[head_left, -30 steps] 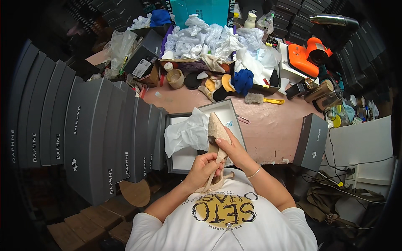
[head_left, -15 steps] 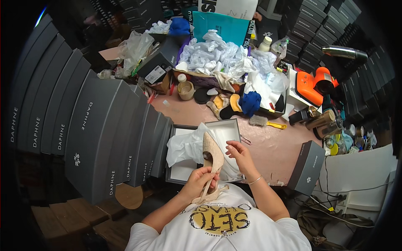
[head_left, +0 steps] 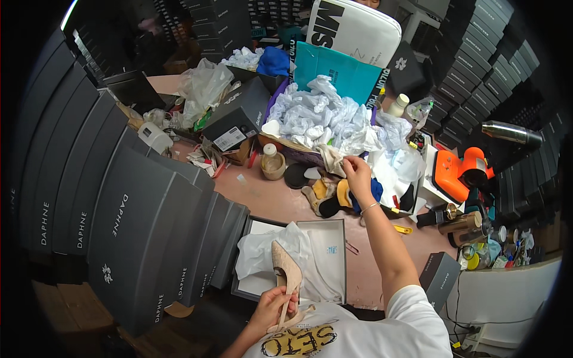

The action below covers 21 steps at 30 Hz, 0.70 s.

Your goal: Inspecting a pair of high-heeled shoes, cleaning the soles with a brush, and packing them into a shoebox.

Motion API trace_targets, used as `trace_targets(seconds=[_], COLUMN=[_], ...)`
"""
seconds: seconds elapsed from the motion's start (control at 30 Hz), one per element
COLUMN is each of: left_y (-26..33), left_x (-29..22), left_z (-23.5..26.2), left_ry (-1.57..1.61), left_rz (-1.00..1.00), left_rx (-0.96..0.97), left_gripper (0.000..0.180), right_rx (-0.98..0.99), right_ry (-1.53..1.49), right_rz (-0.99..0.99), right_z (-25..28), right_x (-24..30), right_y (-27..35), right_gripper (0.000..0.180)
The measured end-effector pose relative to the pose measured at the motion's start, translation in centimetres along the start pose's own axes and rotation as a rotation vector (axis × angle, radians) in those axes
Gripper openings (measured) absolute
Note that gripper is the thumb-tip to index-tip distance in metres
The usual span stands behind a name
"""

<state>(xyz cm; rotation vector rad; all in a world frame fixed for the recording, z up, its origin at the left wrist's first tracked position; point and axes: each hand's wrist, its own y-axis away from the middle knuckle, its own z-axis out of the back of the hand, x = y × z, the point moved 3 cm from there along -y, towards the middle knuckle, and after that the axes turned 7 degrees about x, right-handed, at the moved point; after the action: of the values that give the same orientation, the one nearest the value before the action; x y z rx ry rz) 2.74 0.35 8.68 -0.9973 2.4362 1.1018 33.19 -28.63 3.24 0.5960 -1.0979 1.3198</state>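
Observation:
A beige textured slingback shoe (head_left: 289, 266) with a pointed toe is held upright, toe away from me, in my left hand (head_left: 274, 306). The fingers of that hand wrap round its heel part and strap. Just beyond lies an open grey shoe box (head_left: 340, 262) with white tissue paper (head_left: 252, 254) spilling over it. My right hand (head_left: 359, 180) is stretched far across the table, its fingertips pinched on a cream cloth (head_left: 332, 160) that hangs at the front edge of a carton. Under this hand are a blue sponge-like bundle (head_left: 375, 189) and yellow-and-black pads (head_left: 344, 194).
Stacked dark shoe boxes (head_left: 143, 238) wall off the left side. The carton is heaped with crumpled white tissue (head_left: 322, 113). A bottle in a jar (head_left: 272, 162) stands left of the pads. At right are an orange tool (head_left: 452, 175) and another dark box (head_left: 440, 280).
My right hand has moved from beside the shoe forward to the cream cloth. The left hand still holds the shoe, and the view has shifted.

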Motion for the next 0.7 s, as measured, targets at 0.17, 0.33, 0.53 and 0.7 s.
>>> trace_targets(seconds=[0.17, 0.33, 0.53, 0.7], left_y=[-0.4, -0.4, -0.6, -0.5], left_x=[0.3, 0.4, 0.2, -0.3], left_z=[0.8, 1.4, 1.6, 0.7], left_ry=[0.023, 0.048, 0.104, 0.088], left_rz=[0.037, 0.011, -0.007, 0.008], left_rx=[-0.011, -0.064, -0.081, -0.054], left_gripper=[0.016, 0.017, 0.017, 0.016], right_rx=[0.243, 0.417, 0.150, 0.184], right_ry=[0.632, 1.020, 0.760, 0.159], right_rz=[0.227, 0.109, 0.247, 0.006], right_z=[-4.4, -8.0, -7.0, -1.9], right_x=[3.9, 0.2, 1.2, 4.3], right_y=[-6.1, -8.3, -8.3, -11.7], right_gripper=[0.025, 0.017, 0.016, 0.020])
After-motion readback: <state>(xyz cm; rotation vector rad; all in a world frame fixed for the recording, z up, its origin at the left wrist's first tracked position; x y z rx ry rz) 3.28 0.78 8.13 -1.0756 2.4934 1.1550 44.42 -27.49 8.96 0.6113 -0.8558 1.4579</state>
